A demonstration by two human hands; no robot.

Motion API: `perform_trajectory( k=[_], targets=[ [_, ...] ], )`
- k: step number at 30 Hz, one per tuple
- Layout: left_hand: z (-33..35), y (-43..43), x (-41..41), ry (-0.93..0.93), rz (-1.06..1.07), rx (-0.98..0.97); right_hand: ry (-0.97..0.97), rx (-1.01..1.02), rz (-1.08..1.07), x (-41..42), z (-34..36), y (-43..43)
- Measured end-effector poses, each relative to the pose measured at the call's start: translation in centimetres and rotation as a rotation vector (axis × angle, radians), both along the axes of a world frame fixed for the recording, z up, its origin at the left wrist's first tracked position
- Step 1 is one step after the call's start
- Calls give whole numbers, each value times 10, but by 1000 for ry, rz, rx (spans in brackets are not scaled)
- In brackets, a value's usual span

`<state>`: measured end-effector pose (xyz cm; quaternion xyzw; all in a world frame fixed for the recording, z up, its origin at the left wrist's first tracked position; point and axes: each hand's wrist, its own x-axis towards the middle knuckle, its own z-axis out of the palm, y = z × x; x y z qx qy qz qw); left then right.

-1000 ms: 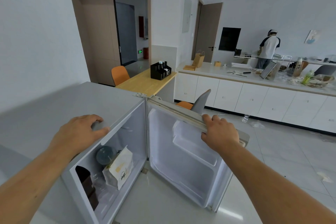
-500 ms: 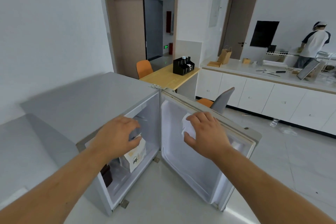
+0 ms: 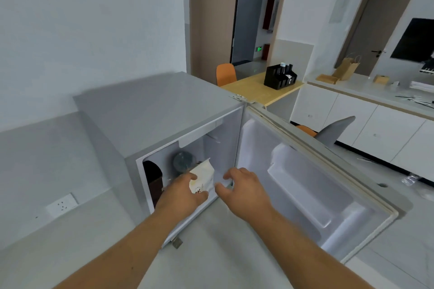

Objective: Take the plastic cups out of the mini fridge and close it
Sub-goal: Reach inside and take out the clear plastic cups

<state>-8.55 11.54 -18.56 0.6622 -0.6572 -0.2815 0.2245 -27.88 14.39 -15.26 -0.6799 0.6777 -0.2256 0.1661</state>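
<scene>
Head view: the only view I have, looking down along both forearms into the open mini fridge point(image 3: 164, 115).
Left hand point(image 3: 185, 191): I see it at the fridge's front opening, fingers curled around the lower part of a white paper bag point(image 3: 203, 179); whether it truly grips the bag or only rests against it I cannot tell.
Right hand point(image 3: 244, 189): open, fingers loosely spread and empty, just right of the bag, its fingertips near the fridge's hinge-side front edge.
Plastic cups: beyond my left hand, deeper in the cabinet, I make out one round clear lid point(image 3: 184, 161) behind the bag; left of that hand a dark cup point(image 3: 153, 180) stands against the left inner wall.
Door point(image 3: 312, 183): swung wide to the right of my right hand, its inner shelf facing up and out.
Edges: the top front lip of the cabinet hangs above both hands; the bottom sill lies just under the left wrist.
Open room: bare floor point(image 3: 223, 248) lies beneath both forearms, between cabinet and door; the space inside the cabinet, right of the bag, is open.
</scene>
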Motion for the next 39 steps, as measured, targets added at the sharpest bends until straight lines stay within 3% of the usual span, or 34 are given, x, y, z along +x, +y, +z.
perform_trajectory(
  k=[7,12,29,39],
  targets=[
    [-71,-50,9,278,219,102,-288,261,-104,34,-42,-70],
    [-108,-81,13,279,330,131,-390,375,-141,56,-69,-114],
    [-166,-134,6,383,381,116,-381,543,-150,87,-126,-194],
    [-166,-138,7,476,403,115,-558,562,-205,91,-129,-210]
  ],
)
